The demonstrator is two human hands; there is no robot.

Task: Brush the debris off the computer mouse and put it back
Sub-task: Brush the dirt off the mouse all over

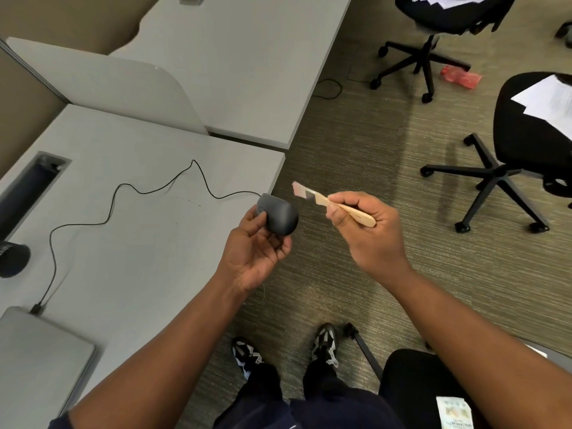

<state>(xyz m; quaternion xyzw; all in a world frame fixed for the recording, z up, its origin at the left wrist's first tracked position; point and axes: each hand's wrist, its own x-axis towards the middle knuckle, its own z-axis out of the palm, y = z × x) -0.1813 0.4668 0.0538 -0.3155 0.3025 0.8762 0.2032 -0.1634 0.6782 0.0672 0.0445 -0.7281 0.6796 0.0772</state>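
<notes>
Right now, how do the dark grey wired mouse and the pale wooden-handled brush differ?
The dark grey wired mouse is rounded and squat; the pale wooden-handled brush is long and slim. The mouse trails a black cable across the grey desk; the brush has none. The left hand holds the mouse, the right hand the brush. Both are held off the desk, apart.

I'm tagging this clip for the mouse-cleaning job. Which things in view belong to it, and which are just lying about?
Part of the job:
dark grey corded computer mouse, held in the left hand
wooden-handled brush, gripped by the right hand
grey desk, where the mouse goes back

Lying about:
closed grey laptop
black office chairs
white papers
red wrapper
</notes>
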